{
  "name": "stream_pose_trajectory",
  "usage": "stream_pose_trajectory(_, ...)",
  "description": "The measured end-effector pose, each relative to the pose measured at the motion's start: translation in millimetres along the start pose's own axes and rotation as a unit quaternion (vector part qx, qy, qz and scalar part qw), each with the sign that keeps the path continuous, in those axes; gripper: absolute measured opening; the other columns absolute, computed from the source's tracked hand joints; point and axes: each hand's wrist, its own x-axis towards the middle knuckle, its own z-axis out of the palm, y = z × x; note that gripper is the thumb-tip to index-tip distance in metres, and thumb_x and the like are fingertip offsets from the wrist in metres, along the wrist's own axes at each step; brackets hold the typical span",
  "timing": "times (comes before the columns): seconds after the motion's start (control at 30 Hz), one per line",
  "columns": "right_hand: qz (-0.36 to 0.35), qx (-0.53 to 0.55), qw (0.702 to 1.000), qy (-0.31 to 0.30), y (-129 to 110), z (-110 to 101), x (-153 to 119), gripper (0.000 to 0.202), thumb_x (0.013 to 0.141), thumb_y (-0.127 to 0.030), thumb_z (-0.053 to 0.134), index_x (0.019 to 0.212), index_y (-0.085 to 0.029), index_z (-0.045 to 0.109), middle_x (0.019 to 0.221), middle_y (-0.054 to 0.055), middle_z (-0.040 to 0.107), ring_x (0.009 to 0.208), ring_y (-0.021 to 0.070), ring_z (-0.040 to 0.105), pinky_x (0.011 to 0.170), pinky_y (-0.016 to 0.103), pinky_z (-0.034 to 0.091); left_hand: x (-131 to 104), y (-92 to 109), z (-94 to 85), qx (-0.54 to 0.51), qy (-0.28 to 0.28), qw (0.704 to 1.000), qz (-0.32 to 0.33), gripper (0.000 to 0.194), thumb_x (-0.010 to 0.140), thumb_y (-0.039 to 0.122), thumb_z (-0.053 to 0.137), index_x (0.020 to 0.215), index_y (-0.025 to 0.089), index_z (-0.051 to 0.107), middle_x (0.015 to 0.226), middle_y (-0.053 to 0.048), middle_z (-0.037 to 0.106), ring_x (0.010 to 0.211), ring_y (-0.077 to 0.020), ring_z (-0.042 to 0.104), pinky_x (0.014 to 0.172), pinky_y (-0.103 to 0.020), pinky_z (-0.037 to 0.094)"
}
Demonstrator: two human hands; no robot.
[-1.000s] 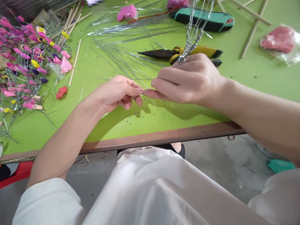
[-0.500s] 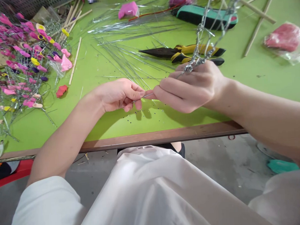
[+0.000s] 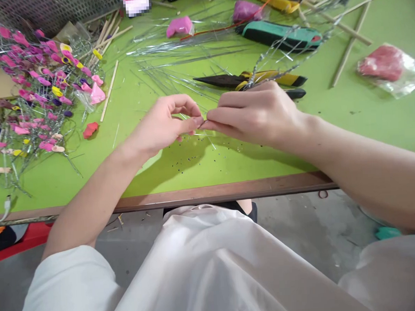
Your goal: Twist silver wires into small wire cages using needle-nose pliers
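My left hand pinches a thin wire between thumb and forefinger, just left of my right hand. Closed fingers of my right hand grip the same wire and hide part of it. A twisted silver wire piece rises behind my right hand and spreads to the upper right; its lower end is hidden by the hand. Behind it lie black-nosed pliers with yellow and black handles. Loose straight wires are scattered beyond my left hand.
Wire stems with pink, purple and yellow pieces crowd the left. Farther back are a green-black tool, pink clay and wooden sticks. Bagged red clay lies right. The table's brown edge is nearest me.
The twisted wire piece has tipped away, lower over the table. My right hand has turned knuckles up, and the two hands' fingertips have come closer together. The view has shifted slightly.
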Motion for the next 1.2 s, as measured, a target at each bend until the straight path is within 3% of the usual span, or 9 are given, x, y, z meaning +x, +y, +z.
stream_pose_trajectory(0.1,0.013,0.042,0.999,-0.014,3.0,1.5,2.1,0.044,0.112,-0.040,0.042,0.082,-0.021,0.068,0.073,0.002,0.053,0.061,0.0138,0.038,0.059,0.032,0.025,-0.7,-2.7,1.8,0.069,0.045,0.994,0.076,0.003,0.090,0.020,0.075,0.088,0.018,0.076,0.094,-0.003,0.079,0.081,-0.0140,0.071,0.074,-0.028,0.053)
stream_pose_trajectory(0.23,0.026,0.072,0.997,-0.027,8.4,2.8,4.6,0.044,0.112,-0.040,0.042,0.083,-0.021,0.069,0.077,0.004,0.058,0.066,0.0159,0.047,0.063,0.033,0.029,-1.7,-3.1,-3.2,0.137,0.035,0.981,0.133,0.013,0.094,0.024,0.071,0.093,0.018,0.083,0.098,-0.004,0.082,0.093,-0.0179,0.074,0.081,-0.030,0.053)
stream_pose_trajectory(0.57,0.006,0.049,0.999,-0.018,11.0,5.4,3.9,0.044,0.113,-0.036,0.039,0.087,-0.019,0.071,0.080,0.005,0.060,0.067,0.0152,0.045,0.063,0.032,0.027,4.2,-8.7,-8.8,0.120,0.003,0.986,0.119,0.014,0.091,0.026,0.073,0.095,0.016,0.082,0.095,-0.006,0.083,0.090,-0.0176,0.076,0.075,-0.028,0.054)
stream_pose_trajectory(0.67,0.015,0.037,0.999,-0.016,10.6,6.6,3.3,0.044,0.113,-0.036,0.040,0.086,-0.019,0.070,0.081,0.004,0.060,0.066,0.0146,0.045,0.062,0.032,0.026,5.8,-9.3,-8.7,0.117,0.015,0.986,0.121,0.020,0.090,0.028,0.078,0.107,0.018,0.081,0.109,-0.007,0.083,0.093,-0.0165,0.076,0.080,-0.027,0.058)
stream_pose_trajectory(0.77,0.028,0.046,0.998,-0.011,11.4,7.6,3.2,0.043,0.112,-0.036,0.041,0.086,-0.019,0.070,0.082,0.005,0.061,0.069,0.0150,0.048,0.063,0.032,0.027,6.1,-8.7,-7.7,0.134,0.032,0.977,0.163,0.023,0.092,0.024,0.074,0.112,0.023,0.083,0.120,-0.006,0.082,0.099,-0.0167,0.077,0.083,-0.027,0.060)
stream_pose_trajectory(0.9,0.056,0.053,0.997,-0.010,11.7,7.3,3.8,0.041,0.113,-0.039,0.045,0.089,-0.018,0.071,0.085,0.006,0.065,0.073,0.0160,0.051,0.065,0.033,0.029,5.5,-8.4,-6.2,0.159,0.047,0.967,0.195,0.020,0.094,0.023,0.067,0.097,0.022,0.087,0.104,-0.005,0.085,0.096,-0.0186,0.077,0.079,-0.030,0.058)
stream_pose_trajectory(1.2,0.083,0.092,0.992,0.015,12.3,12.3,5.9,0.037,0.111,-0.038,0.047,0.093,-0.019,0.073,0.086,0.007,0.065,0.077,0.0190,0.056,0.067,0.033,0.033,3.6,-8.1,-1.6,0.166,0.067,0.968,0.176,0.018,0.092,0.024,0.070,0.100,0.020,0.086,0.100,-0.003,0.086,0.091,-0.0180,0.077,0.081,-0.030,0.060)
